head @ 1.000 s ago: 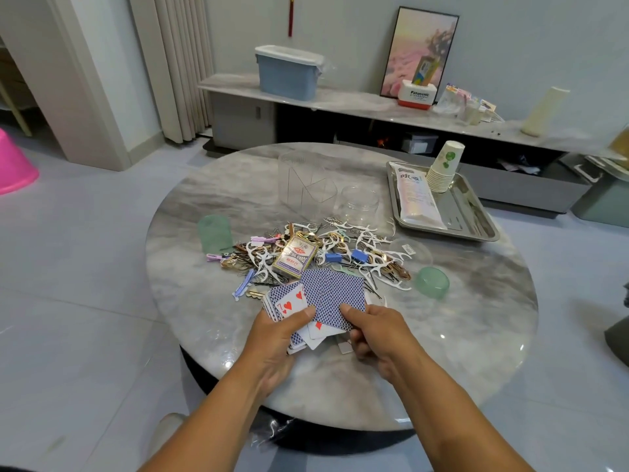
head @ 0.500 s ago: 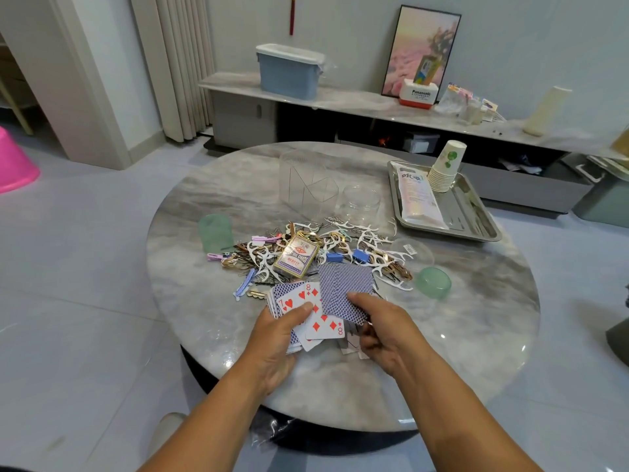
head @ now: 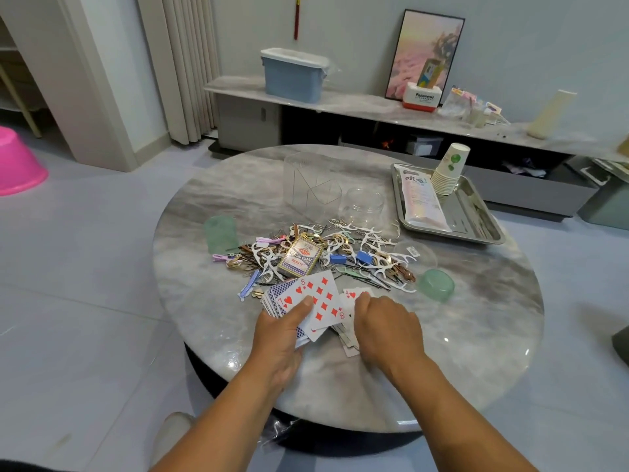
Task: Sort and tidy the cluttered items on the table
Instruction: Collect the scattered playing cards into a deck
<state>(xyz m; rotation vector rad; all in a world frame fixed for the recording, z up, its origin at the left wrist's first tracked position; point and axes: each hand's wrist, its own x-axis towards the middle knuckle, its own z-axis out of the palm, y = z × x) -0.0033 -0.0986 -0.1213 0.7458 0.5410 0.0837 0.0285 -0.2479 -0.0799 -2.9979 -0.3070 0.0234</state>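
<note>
On the round marble table [head: 211, 328], my left hand [head: 282, 332] grips a fanned stack of playing cards [head: 316, 301], thumb on top; an eight of diamonds and a seven of hearts face up. My right hand [head: 384, 328] rests palm down, fingers curled, on loose cards [head: 352, 296] lying on the table beside the stack. Behind them lies a card box [head: 300, 256] in a heap of white floss picks, hairpins and clips [head: 371, 253].
A green lid [head: 436, 285] lies right of the heap and a green cup [head: 220, 233] left of it. Two clear containers [head: 311, 182] stand behind. A steel tray [head: 476, 216] with paper cups [head: 449, 172] and a packet sits at the far right.
The blue-backed cards that my right hand held are gone from view. The eight of diamonds now lies on top of the left-hand stack, and my right hand has dropped onto cards on the table.
</note>
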